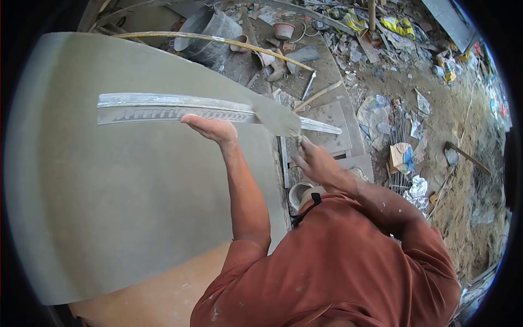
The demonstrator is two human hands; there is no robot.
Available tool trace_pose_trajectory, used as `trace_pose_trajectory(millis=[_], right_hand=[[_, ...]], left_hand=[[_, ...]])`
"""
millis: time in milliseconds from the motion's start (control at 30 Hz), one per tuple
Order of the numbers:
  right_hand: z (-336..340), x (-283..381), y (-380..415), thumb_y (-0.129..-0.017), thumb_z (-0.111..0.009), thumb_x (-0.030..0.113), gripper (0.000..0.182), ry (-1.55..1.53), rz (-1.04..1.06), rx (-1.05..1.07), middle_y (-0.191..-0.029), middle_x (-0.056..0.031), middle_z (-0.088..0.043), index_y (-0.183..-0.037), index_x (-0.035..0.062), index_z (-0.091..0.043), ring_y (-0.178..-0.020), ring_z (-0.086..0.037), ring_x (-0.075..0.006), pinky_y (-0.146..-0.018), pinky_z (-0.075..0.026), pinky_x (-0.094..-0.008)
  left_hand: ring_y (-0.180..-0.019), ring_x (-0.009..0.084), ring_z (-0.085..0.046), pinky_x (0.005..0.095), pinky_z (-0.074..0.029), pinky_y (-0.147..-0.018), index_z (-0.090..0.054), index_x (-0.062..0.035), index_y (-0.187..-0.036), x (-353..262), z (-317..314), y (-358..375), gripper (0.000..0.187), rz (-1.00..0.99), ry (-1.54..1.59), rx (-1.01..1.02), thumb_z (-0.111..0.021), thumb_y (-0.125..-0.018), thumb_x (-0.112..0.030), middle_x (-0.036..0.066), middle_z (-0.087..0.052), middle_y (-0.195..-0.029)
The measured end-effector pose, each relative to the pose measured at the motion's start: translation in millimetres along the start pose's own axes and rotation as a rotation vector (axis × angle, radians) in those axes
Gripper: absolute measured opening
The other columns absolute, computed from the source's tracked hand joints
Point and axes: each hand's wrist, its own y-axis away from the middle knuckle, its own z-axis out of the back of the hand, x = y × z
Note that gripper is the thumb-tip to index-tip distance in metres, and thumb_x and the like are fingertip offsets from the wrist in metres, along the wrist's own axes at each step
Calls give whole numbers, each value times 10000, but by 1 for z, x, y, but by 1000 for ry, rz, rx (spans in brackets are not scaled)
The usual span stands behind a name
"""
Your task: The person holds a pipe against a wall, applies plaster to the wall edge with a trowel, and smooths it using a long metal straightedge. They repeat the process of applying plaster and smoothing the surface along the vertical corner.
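Observation:
A long metal straightedge (174,102) lies along a smooth grey plastered surface (158,191), its right end reaching past the edge. My left hand (212,128) is flat with its fingers stretched together, against the lower edge of the straightedge near its middle. To the right, my right hand (316,161) is closed round the handle of a trowel. The grey, mortar-smeared trowel blade (276,117) lies across the straightedge beyond the plastered surface's edge. Most of the trowel's handle is hidden by my fingers.
A thin yellowish pole (218,39) crosses above the plastered surface. Behind it stand a large grey tub (210,38) and a small pot (284,30). A white bucket (298,195) is near my waist. Rubble, bags and a hoe (468,158) lie on the ground at right.

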Motion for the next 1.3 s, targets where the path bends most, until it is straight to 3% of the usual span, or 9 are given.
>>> trace_pose_trajectory(millis=[167,500,667,800,867,900,967,1133,1300], right_hand=[[9,64,-28,-940,-583,237,342,69,181,9,-800,-273,-638,-1142,6,-433,-768,-606,-506,-675,-465,-584],[13,-189,14,-881,-543,173,279,84,-669,7,-796,-222,-684,-1087,-15,-524,-645,-682,-388,-626,-546,-493],[-30,-164,22,-908,-581,227,356,102,-263,-12,-871,-280,-666,-1139,-20,-469,-792,-640,-486,-705,-517,-535],[7,-6,-8,-923,-593,224,350,-36,50,54,-858,-277,-649,-1138,-12,-449,-781,-617,-495,-686,-492,-547],[25,69,-29,-923,-604,204,332,-75,293,38,-787,-264,-628,-1131,-3,-449,-737,-601,-493,-650,-474,-542],[31,93,-37,-917,-619,187,322,-92,400,8,-754,-254,-614,-1123,3,-453,-709,-587,-496,-631,-461,-534],[34,109,-44,-919,-619,190,306,-53,422,-5,-740,-252,-605,-1104,4,-461,-702,-581,-498,-623,-453,-541],[11,-30,-24,-918,-619,222,345,113,82,61,-799,-271,-636,-1147,2,-485,-746,-612,-501,-655,-492,-515],[26,60,-24,-903,-631,221,423,-43,129,117,-824,-291,-648,-1184,-40,-453,-804,-641,-485,-707,-504,-532]], left_hand=[[-1478,361,-167,457,-177,-1216,-40,25,-1548,8,14,5,721,123,-87,22,-192,-1065,-489,238,-42,-1609],[-1018,215,-416,379,-420,-941,-290,-5,-1420,-30,14,8,754,235,8,-33,-223,-1016,-640,102,-381,-1112],[-1287,299,-400,432,-359,-1086,-237,-8,-1489,-28,10,8,823,223,33,-34,-256,-997,-667,169,-337,-1433],[-1395,319,-329,450,-324,-1142,-236,-16,-1499,-4,10,6,761,18,-19,-77,-358,-1014,-589,178,-252,-1538],[-1431,303,-292,443,-293,-1170,-198,10,-1515,18,13,13,721,-816,-664,118,-451,-1029,-458,191,-209,-1570],[-1431,303,-292,443,-293,-1170,-198,10,-1515,13,13,19,721,-810,-653,105,-451,-1029,-458,191,-209,-1570],[-1457,293,-254,453,-242,-1191,-123,45,-1533,-2,16,32,774,228,140,220,-521,-1014,-369,216,-124,-1603],[-1497,315,-101,425,-123,-1220,-80,92,-1519,-17,3,16,714,23,-99,8,-202,-1075,-452,239,-58,-1609],[-1465,344,-213,442,-198,-1198,-119,92,-1510,-5,0,13,698,-11,-91,3,-258,-1073,-433,240,-88,-1601]])
